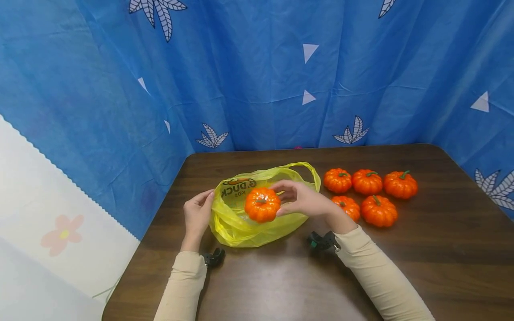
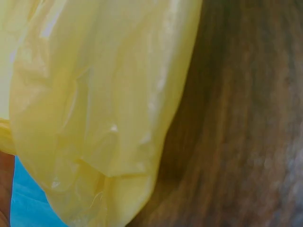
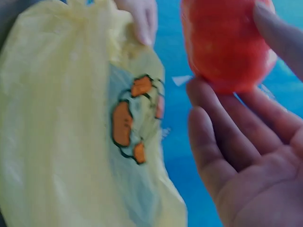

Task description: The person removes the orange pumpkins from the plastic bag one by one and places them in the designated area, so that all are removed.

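Note:
My right hand (image 1: 303,199) grips a small orange pumpkin (image 1: 263,205) above the mouth of a yellow plastic bag (image 1: 257,234). In the right wrist view the thumb and fingers hold the pumpkin (image 3: 227,47) from opposite sides, apart from the bag (image 3: 57,132). At the bag's left rim, my left hand (image 1: 197,217) pinches the plastic between thumb and fingers. Yellow plastic (image 2: 104,104) fills much of the left wrist view, with only a sliver of hand at its left edge. What lies deep inside the bag is hidden.
Several more pumpkins (image 1: 379,211) stand in two rows on the dark wooden table (image 1: 433,249), right of the bag. One in the front row is partly behind my right wrist. A blue curtain (image 1: 257,76) hangs along the table's far edge.

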Tool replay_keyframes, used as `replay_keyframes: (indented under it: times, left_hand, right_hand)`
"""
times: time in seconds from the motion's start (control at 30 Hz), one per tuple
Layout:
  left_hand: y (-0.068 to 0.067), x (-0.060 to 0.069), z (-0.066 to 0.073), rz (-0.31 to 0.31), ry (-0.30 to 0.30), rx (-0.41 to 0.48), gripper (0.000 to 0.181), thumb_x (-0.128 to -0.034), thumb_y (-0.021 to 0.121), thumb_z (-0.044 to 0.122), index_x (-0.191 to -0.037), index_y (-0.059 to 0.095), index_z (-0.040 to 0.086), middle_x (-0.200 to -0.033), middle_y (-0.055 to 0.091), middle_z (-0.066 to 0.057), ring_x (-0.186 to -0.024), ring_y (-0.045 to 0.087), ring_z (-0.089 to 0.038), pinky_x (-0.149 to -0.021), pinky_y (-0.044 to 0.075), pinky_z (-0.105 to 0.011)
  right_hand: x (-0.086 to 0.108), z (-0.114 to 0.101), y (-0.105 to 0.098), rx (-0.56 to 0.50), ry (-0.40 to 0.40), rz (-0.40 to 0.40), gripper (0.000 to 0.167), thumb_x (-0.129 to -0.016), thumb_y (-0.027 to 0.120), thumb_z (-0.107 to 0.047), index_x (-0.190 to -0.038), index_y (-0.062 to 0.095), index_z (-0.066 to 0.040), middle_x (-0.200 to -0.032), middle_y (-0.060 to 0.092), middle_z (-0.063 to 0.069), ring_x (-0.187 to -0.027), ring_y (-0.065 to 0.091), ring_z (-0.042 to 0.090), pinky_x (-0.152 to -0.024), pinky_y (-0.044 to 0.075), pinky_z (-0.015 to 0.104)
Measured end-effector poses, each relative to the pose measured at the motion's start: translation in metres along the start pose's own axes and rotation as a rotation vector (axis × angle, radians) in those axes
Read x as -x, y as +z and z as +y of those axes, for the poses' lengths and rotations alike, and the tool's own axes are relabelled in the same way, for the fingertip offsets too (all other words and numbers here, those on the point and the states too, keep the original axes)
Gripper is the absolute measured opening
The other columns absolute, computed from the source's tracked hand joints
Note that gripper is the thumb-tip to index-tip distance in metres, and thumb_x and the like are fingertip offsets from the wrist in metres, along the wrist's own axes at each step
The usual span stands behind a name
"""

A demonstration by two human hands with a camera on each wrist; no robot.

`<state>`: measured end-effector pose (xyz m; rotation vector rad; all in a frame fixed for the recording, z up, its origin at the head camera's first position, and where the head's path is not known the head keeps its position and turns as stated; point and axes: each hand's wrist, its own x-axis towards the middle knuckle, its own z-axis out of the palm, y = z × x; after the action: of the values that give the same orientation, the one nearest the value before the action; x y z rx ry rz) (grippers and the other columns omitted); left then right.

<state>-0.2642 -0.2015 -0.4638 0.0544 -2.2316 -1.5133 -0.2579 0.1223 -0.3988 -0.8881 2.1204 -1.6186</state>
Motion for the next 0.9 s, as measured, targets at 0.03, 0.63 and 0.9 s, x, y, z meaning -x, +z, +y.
replay_keyframes:
  times: [0.03, 0.63, 0.9]
  left_hand:
    - [0.000, 0.000, 0.000, -0.002, 0.000, -0.004, 0.023, -0.0967, 0.068, 0.018, -0.111, 0.076, 0.001, -0.110, 0.075, -0.018, -0.099, 0.072, -0.027, -0.076, 0.055, -0.010]
    - [-0.001, 0.001, 0.002, -0.019, -0.004, 0.017, 0.023, -0.0962, 0.068, 0.018, -0.110, 0.076, 0.002, -0.110, 0.076, -0.016, -0.100, 0.073, -0.028, -0.080, 0.057, -0.017]
    - [-0.002, 0.000, 0.001, -0.009, 0.007, 0.020, 0.022, -0.0959, 0.069, 0.017, -0.109, 0.076, 0.002, -0.109, 0.076, -0.016, -0.094, 0.072, -0.016, -0.075, 0.055, -0.009]
  right_hand:
    - [0.002, -0.002, -0.004, 0.010, 0.001, -0.009, 0.060, -0.082, 0.082, -0.008, -0.136, 0.054, -0.002, -0.134, 0.061, 0.019, -0.115, 0.065, 0.032, -0.093, 0.059, 0.037]
    - [0.054, -0.011, -0.070, -0.099, -0.134, 0.015, 0.051, -0.086, 0.069, 0.010, -0.134, 0.055, -0.004, -0.126, 0.069, 0.000, -0.112, 0.067, 0.020, -0.091, 0.060, 0.033]
    - [0.072, -0.011, -0.086, -0.170, -0.155, 0.043, 0.051, -0.088, 0.062, 0.014, -0.135, 0.055, -0.006, -0.127, 0.068, 0.002, -0.111, 0.067, 0.018, -0.091, 0.060, 0.031]
